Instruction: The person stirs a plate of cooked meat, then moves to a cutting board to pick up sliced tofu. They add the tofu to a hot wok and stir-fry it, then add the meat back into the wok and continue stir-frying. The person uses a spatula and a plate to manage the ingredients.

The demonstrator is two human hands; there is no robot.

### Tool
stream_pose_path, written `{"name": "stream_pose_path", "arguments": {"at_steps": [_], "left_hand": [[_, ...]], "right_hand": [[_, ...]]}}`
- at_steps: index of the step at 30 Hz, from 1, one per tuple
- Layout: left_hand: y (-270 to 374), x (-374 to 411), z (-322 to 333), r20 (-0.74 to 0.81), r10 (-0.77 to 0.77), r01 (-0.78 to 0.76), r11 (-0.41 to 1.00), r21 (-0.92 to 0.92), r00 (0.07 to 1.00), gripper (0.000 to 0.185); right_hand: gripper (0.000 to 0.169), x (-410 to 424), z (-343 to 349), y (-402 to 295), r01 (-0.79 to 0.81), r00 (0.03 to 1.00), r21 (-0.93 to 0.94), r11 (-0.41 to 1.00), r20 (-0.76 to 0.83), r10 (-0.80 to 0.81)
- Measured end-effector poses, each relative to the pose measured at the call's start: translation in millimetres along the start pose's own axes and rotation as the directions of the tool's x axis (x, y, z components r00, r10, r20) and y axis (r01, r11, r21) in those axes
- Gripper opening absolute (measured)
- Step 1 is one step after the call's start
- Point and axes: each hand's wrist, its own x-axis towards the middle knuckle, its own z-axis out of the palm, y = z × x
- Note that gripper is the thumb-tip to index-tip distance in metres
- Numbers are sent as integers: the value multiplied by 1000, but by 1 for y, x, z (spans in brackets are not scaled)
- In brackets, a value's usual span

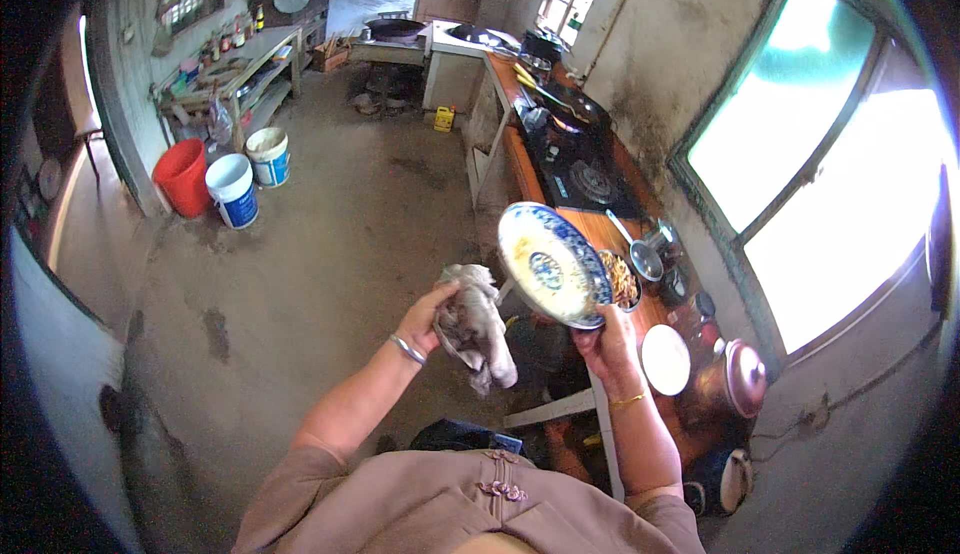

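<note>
My left hand (429,320) grips a crumpled, stained grey-white cloth (474,325) that hangs down past the fingers. To the right, my right hand (609,344) holds a blue-and-white patterned plate (551,265) by its lower rim, tilted so that its face shows, with a yellowish film on the surface. Cloth and plate are apart. Partly hidden behind the plate, a bowl of brown food pieces (621,280) stands on the wooden counter. A white plate (666,360) lies beside my right wrist.
Along the right wall, the counter bears a black gas stove (581,175), a wok (574,108) over a flame, a small strainer or ladle (645,260) and a lidded metal pot (745,379). A red bucket (182,179) and white-and-blue buckets (232,192) stand on the floor at left.
</note>
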Motion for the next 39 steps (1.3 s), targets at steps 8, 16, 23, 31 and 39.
{"name": "stream_pose_path", "arguments": {"at_steps": [8, 16, 23, 31, 39], "left_hand": [[-61, -24, 82, 272, 373, -451, 824, 342, 887, 53], [-74, -9, 132, 773, 206, -755, -174, 633, 600, 37], [-73, 4, 115, 444, 663, -798, 488, 355, 603, 58], [32, -1, 137, 32, 529, -507, 827, -244, 848, 71], [65, 30, 111, 276, 217, -193, 975, -111, 936, 70]], "right_hand": [[19, 10, 42, -63, -214, 974, 290, 933, 140, 180], [21, 2, 71, -36, -38, 999, -52, 998, -31, 37], [15, -9, 80, -22, -37, 995, -192, 981, 82, 54], [10, -23, 78, -16, -26, 997, -220, 975, 61, 41], [15, -11, 76, -1, 23, 965, -353, 935, 251, 71]]}}
